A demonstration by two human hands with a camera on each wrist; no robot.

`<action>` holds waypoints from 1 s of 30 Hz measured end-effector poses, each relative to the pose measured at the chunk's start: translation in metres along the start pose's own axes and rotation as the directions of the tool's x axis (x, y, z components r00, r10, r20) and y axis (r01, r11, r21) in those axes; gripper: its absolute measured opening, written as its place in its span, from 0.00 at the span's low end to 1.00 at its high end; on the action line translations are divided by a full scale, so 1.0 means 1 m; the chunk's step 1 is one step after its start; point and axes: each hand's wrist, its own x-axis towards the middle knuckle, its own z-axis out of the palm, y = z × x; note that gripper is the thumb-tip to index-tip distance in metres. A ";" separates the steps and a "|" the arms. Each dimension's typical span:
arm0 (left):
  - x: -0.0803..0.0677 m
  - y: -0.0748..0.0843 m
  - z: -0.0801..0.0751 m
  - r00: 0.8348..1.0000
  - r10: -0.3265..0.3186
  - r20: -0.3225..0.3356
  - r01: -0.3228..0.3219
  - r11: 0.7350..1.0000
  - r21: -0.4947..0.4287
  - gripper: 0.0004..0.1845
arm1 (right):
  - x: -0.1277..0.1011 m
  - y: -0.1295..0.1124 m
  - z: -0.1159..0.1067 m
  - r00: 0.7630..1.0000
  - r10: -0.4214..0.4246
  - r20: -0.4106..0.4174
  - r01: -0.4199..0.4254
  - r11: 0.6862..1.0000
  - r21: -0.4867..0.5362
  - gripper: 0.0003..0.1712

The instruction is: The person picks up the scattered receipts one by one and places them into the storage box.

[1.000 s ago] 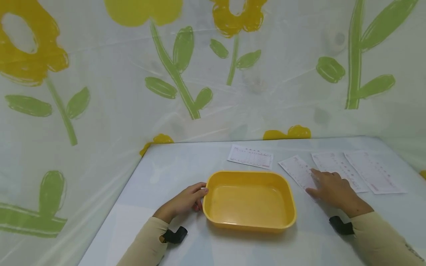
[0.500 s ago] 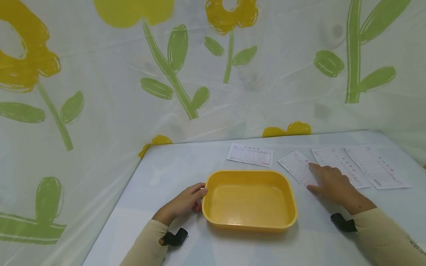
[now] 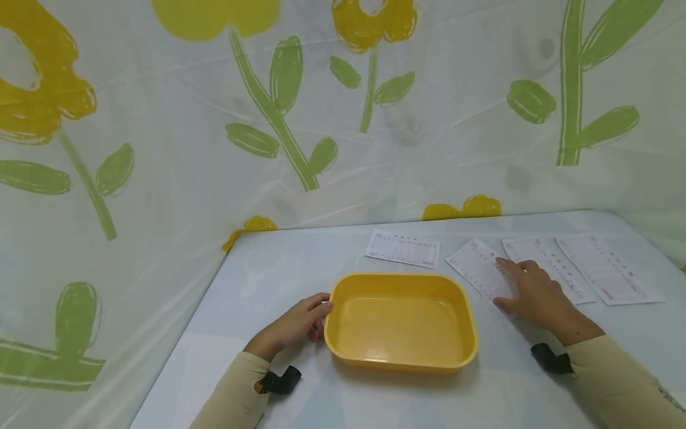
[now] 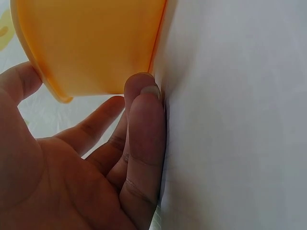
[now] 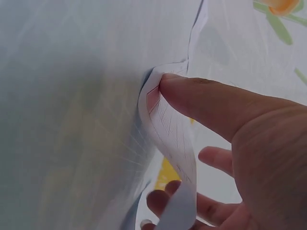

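Note:
A yellow plastic tray (image 3: 401, 277) sits in the middle of the pale table with nothing in it. My left hand (image 3: 300, 322) holds its left end, thumb at the rim and curled fingers against the outer wall (image 4: 91, 43). My right hand (image 3: 527, 292) lies to the tray's right on a printed paper slip (image 3: 474, 265). In the right wrist view my thumb (image 5: 211, 103) has the slip's edge (image 5: 168, 129) curled up off the table, with my fingers underneath it.
Another printed slip (image 3: 403, 248) lies behind the tray, and two more (image 3: 546, 265) (image 3: 605, 268) lie side by side at the right. A plastic sheet with yellow flowers (image 3: 321, 119) walls the table at the back and left.
My right hand has slid a little farther up the slip and its near edge is lifted. The left hand and the tray have stayed put.

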 end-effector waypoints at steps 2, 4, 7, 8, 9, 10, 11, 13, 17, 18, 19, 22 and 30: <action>0.000 -0.001 0.000 1.000 0.002 -0.001 -0.002 1.000 -0.007 0.25 | 0.001 0.000 -0.001 1.000 -0.003 -0.001 0.003 1.000 -0.002 0.57; 0.000 -0.002 0.000 1.000 -0.005 0.000 0.005 1.000 -0.012 0.25 | 0.001 0.000 -0.001 1.000 -0.010 0.003 0.010 1.000 -0.006 0.58; -0.001 -0.003 0.000 1.000 -0.008 -0.002 0.007 1.000 -0.014 0.25 | 0.000 0.000 -0.001 1.000 -0.031 -0.006 0.031 0.999 -0.012 0.59; -0.002 -0.003 0.000 1.000 -0.007 -0.004 0.007 1.000 -0.014 0.25 | 0.000 -0.001 -0.001 0.999 -0.037 -0.012 0.037 0.999 -0.015 0.59; -0.002 -0.003 0.000 1.000 -0.006 -0.006 0.006 1.000 -0.014 0.25 | 0.000 -0.001 -0.001 0.999 -0.043 -0.020 0.042 0.999 -0.018 0.58; -0.002 -0.003 0.000 1.000 -0.005 -0.007 0.005 1.000 -0.015 0.25 | 0.000 -0.002 -0.001 0.999 -0.044 -0.023 0.044 0.999 -0.019 0.58; -0.002 -0.003 0.000 1.000 0.001 -0.007 -0.001 1.000 -0.018 0.25 | 0.000 -0.003 -0.002 0.999 -0.043 -0.022 0.042 0.999 -0.018 0.57; -0.002 -0.002 -0.001 1.000 0.004 -0.002 -0.004 1.000 -0.024 0.25 | -0.001 -0.003 -0.003 0.999 -0.047 -0.020 0.047 0.999 -0.020 0.54; -0.001 -0.002 -0.002 1.000 0.013 0.018 -0.012 0.999 -0.037 0.25 | -0.005 -0.004 -0.005 0.998 -0.053 -0.018 0.053 0.999 0.003 0.46; -0.001 -0.002 -0.002 1.000 0.015 0.021 -0.014 0.999 -0.036 0.25 | -0.006 -0.003 -0.006 0.997 -0.067 -0.028 0.067 0.998 0.008 0.44; -0.001 -0.002 -0.002 1.000 0.017 0.021 -0.016 0.999 -0.034 0.25 | -0.006 -0.004 -0.006 0.996 -0.080 -0.040 0.081 0.997 0.016 0.42; 0.000 -0.002 -0.002 1.000 0.023 0.019 -0.023 0.999 -0.024 0.25 | -0.007 -0.006 -0.008 0.992 -0.110 -0.063 0.112 0.993 0.034 0.40; 0.001 -0.003 -0.002 1.000 0.005 0.022 -0.005 1.000 -0.025 0.26 | -0.008 -0.014 -0.012 0.986 -0.153 -0.071 0.158 0.985 0.068 0.34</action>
